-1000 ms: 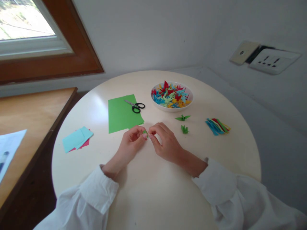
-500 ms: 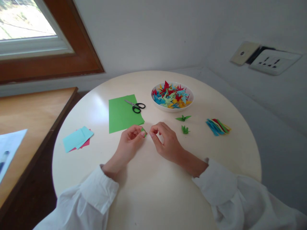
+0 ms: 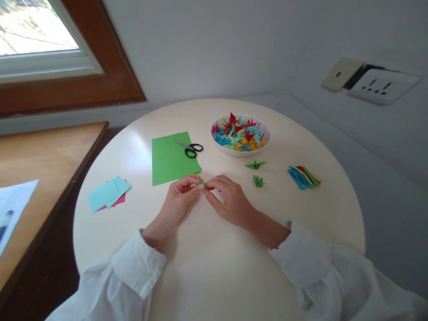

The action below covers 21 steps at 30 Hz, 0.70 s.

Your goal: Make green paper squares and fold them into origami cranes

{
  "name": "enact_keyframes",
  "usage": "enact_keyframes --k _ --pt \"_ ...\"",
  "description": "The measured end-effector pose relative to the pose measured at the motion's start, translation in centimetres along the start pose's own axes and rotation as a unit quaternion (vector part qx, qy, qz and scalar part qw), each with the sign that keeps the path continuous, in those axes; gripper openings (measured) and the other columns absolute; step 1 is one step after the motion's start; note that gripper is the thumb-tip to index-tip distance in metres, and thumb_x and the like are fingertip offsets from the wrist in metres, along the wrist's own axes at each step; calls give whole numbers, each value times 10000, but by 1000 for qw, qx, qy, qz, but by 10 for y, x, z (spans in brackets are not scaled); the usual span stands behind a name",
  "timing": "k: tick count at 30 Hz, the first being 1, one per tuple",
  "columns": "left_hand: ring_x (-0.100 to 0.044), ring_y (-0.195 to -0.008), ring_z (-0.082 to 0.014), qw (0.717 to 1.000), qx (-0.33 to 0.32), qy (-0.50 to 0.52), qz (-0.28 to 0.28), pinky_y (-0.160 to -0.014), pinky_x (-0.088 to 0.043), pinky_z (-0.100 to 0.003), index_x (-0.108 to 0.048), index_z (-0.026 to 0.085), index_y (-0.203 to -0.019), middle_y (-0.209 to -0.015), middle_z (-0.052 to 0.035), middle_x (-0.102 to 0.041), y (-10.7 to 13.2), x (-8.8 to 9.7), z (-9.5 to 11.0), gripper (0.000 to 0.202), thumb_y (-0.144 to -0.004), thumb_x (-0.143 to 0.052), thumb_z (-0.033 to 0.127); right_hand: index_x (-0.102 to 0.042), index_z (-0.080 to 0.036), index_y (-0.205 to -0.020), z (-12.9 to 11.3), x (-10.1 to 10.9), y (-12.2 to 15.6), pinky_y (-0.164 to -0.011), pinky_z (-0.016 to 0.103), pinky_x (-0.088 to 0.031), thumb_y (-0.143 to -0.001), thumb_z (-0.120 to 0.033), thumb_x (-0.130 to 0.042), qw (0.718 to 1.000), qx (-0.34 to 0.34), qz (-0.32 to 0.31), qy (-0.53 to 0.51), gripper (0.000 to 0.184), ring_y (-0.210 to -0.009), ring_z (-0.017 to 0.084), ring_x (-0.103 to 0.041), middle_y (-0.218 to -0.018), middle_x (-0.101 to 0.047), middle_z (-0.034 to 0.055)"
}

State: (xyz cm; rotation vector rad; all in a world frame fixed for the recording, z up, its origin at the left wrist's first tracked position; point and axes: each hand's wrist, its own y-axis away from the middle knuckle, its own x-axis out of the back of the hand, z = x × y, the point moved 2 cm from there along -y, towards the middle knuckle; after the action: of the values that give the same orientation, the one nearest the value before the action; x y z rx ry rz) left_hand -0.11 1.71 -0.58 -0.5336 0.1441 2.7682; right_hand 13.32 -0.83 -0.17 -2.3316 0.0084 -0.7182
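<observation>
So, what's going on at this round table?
A person is handling a small green paper piece. The left hand has it pinched, and the right hand has its fingertips up against the other side, though how firm that grip is can't be told. Two folded green pieces lie nearby, on the near side of a white bowl filled with colourful folded paper. Scissors rest on green sheets, and coloured strips lie off to the right.

Left fingers (image 3: 195, 192) pinch small green paper (image 3: 201, 183); right fingers (image 3: 214, 183) touch it.
</observation>
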Motion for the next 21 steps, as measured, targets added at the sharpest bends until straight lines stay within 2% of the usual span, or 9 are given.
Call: enact_keyframes --k 4,11,21 --pt "-539 -678 -95 1000 3 -9 4 -682 -407 -223 -681 177 -634 -719 13 -618 -1 0 -1 127 -616 -782 251 -540 -192 -731 1 0 0 -644 278 -433 -820 -105 -512 1000 0 9 -5 127 -684 147 -543 -691 -623 21" --pt "-518 -645 -107 996 -7 -64 53 -645 -396 -233 -695 169 -648 -662 4 -632 -2 3 0 189 -589 -789 322 -530 -190 -709 6 -2 1 -627 274 -422 -809 -98 -493 1000 -5 -10 7 141 -662 147 -528 -676 -610 24" --pt "-515 -628 -100 999 -5 -30 25 -626 -394 -230 -677 177 -633 -642 12 -602 0 2 0 146 -641 -765 293 -558 -189 -716 5 -3 2 -616 262 -414 -799 -187 -566 995 -76 -34 -49 83 -663 137 -533 -692 -621 14"
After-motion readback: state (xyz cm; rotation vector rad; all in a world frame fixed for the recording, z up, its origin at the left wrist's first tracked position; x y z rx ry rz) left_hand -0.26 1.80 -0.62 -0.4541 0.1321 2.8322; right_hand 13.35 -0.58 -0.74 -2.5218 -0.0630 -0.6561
